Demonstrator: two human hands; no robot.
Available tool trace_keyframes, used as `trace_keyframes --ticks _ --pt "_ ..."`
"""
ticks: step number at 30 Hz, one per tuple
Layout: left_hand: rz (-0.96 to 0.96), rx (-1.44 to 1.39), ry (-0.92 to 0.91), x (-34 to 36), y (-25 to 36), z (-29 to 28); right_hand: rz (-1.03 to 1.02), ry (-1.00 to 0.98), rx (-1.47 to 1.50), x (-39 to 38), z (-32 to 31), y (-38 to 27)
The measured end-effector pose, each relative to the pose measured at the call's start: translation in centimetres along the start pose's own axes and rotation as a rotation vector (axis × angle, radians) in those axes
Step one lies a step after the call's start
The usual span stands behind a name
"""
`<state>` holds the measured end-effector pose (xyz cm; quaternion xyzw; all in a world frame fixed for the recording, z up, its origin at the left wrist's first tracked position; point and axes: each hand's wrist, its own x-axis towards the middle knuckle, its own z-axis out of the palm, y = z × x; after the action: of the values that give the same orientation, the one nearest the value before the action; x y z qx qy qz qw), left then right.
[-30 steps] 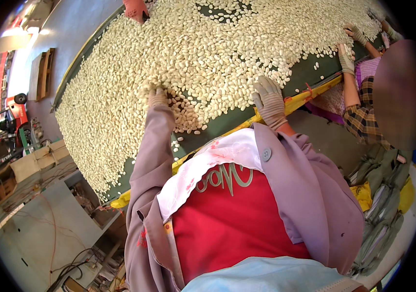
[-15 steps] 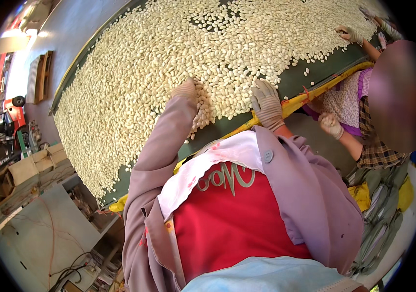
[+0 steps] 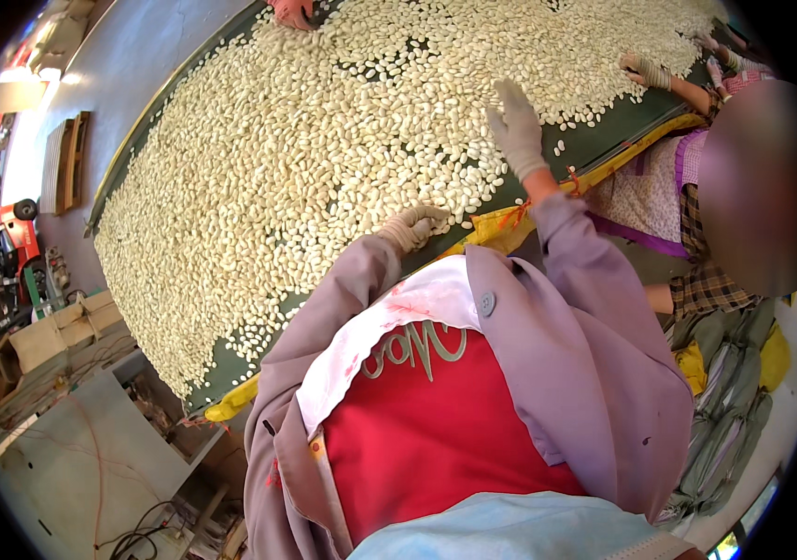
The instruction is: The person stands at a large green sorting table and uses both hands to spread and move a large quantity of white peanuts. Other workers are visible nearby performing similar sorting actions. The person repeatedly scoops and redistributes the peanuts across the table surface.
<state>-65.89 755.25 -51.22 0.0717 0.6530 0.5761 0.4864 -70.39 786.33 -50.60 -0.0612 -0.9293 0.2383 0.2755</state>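
Note:
Pale cream-white beans (image 3: 324, 140) lie in a wide spread over a dark green table (image 3: 226, 364). My left hand (image 3: 408, 229), in a light knitted glove, is low at the near edge of the beans. Its fingers curl together toward the right, and whatever they may hold is hidden. Farther out and to the right, my right hand (image 3: 518, 135) reaches over the beans with its gloved fingers stretched and apart. Nothing shows in its grasp.
Yellow edging (image 3: 501, 229) runs along the table's near side. A co-worker's gloved hand (image 3: 646, 70) rests at the beans on the right; another person's orange-gloved hand (image 3: 294, 13) is at the far edge. A wooden pallet (image 3: 67, 163) and red machine (image 3: 20, 238) stand left.
My left hand has drawn back toward the near edge and moved right. My right hand has lifted and reached farther over the beans. An orange-gloved hand has appeared at the far edge.

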Motion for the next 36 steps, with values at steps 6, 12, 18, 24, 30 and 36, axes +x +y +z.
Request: trace_keyframes --ticks 6,12,18,24,30,36 --pt "-0.170 -0.249 0.787 -5.2 11.4 -4.8 0.371 0.302 -0.108 4.6 0.6 13.6" --pt "-0.183 -0.355 0.492 -7.8 5.7 -8.2 0.198 0.132 0.100 7.4 7.5 -1.6" --pt "-0.183 -0.395 0.020 -1.5 -0.3 -0.8 -0.232 -0.827 0.280 4.1 5.6 -18.2" --pt "-0.290 -0.379 -0.166 -1.2 0.0 1.0 -0.397 -0.510 0.328 0.7 1.3 -12.3" --pt "-0.296 -0.207 -0.327 1.0 0.2 4.4 0.047 0.074 -0.181 0.5 -2.1 6.7" --pt "-0.203 0.021 -0.232 3.3 1.2 5.2 0.175 -0.069 -0.096 0.0 -0.8 4.5"
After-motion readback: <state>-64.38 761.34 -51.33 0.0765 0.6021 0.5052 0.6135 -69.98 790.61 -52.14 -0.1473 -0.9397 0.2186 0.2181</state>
